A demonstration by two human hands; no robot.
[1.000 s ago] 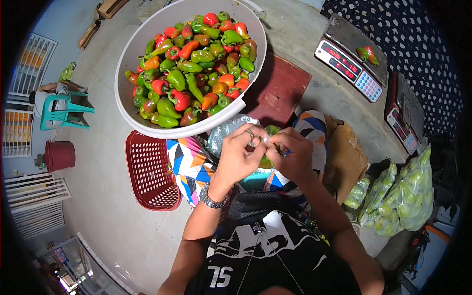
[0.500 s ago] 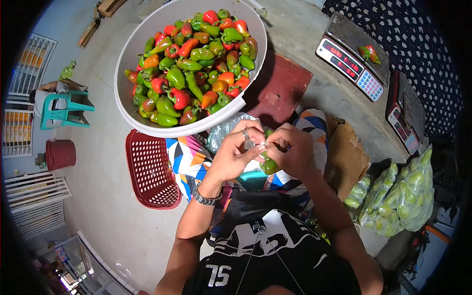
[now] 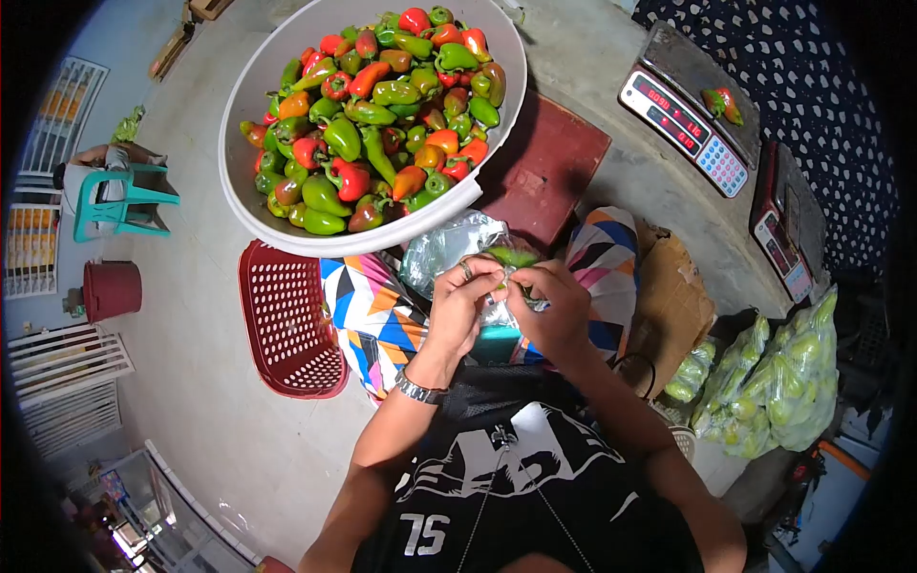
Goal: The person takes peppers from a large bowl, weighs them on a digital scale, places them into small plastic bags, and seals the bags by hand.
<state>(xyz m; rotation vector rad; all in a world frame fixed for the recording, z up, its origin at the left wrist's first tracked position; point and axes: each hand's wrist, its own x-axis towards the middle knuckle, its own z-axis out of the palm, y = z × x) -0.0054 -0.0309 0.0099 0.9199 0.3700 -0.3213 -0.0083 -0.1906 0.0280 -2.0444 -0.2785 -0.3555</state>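
Observation:
Just above my lap, my left hand (image 3: 457, 304) and my right hand (image 3: 554, 307) meet, fingertips pinched on a small clear plastic bag. Green pepper (image 3: 514, 256) shows through the bag, beyond my fingers; how many peppers are inside I cannot tell. My fingers hide most of the gathered plastic. A pile of crumpled clear plastic bags (image 3: 449, 246) lies just past my left hand. Beyond it stands a big white tub (image 3: 358, 246) heaped with red and green peppers (image 3: 368, 124).
To the left is a red perforated basket (image 3: 287, 329). On the concrete ledge at right sit a digital scale (image 3: 683, 134) bearing one pepper (image 3: 723, 105) and a second scale (image 3: 785, 234). Filled plastic bags (image 3: 788, 382) stand below, near cardboard (image 3: 673, 306). A person sits on a green chair (image 3: 124, 201).
Both hands have drawn slightly toward each other, still pinching the plastic. The bagged green pepper has swung from below my fingers to beyond them. The scale's readout differs.

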